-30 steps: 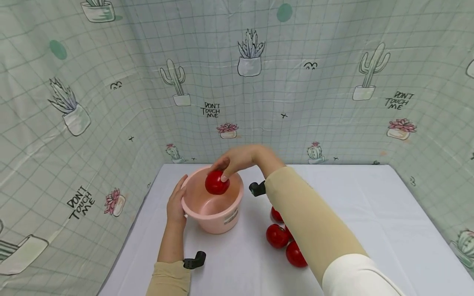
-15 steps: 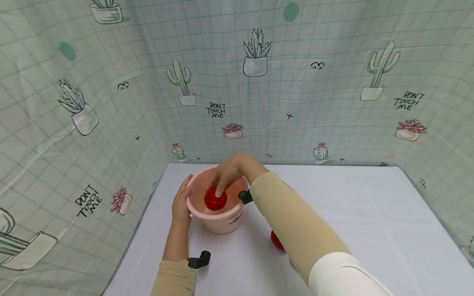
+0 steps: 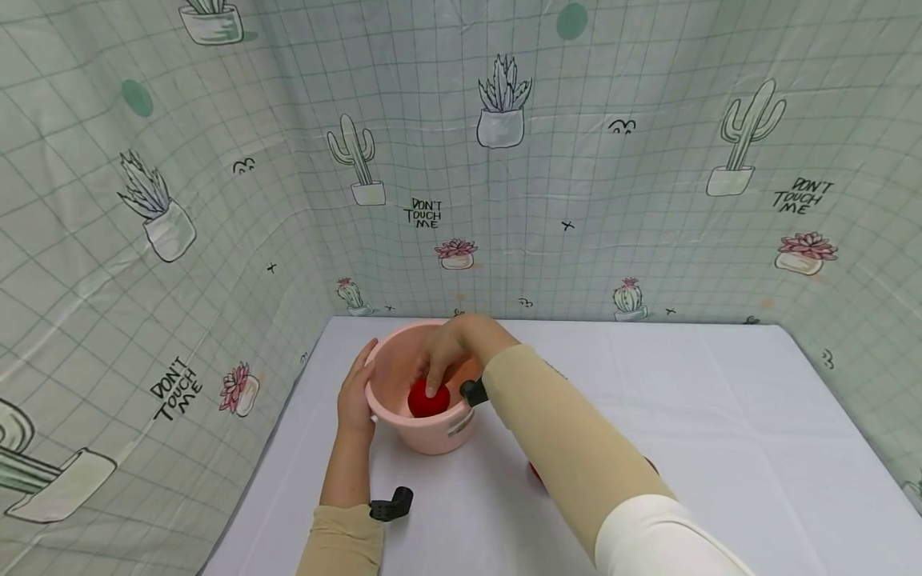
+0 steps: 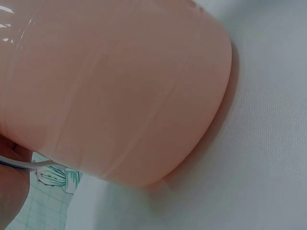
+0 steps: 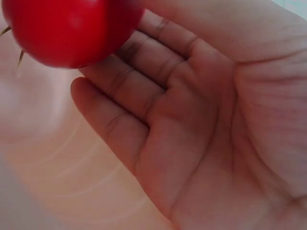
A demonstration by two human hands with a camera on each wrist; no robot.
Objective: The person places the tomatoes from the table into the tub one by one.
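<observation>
A pink plastic bucket (image 3: pixel 425 442) stands on the table at centre left; its outer wall fills much of the left wrist view. My left hand (image 3: pixel 356 398) holds it by the left side of the rim. Its thin handle (image 4: pixel 29 163) shows beside that hand. My right hand (image 3: pixel 454 350) reaches down inside the bucket and grips a red tomato (image 3: pixel 428 400) low within it. The right wrist view has the glossy tomato (image 5: pixel 74 31) at the top left, a bit of stem showing, with fingers behind it and the little finger apart.
Red slivers of other tomatoes (image 3: pixel 535 474) peek out from under my right sleeve (image 3: pixel 569 436), which hides most of them. A white cloth covers the table (image 3: pixel 691 384). Cactus-print sheets (image 3: pixel 562 184) rise at the back and sides.
My right hand has gone from the bucket's mouth down into it, tomato still in its grip. The right forearm now covers more of the other tomatoes. My left hand stays on the rim.
</observation>
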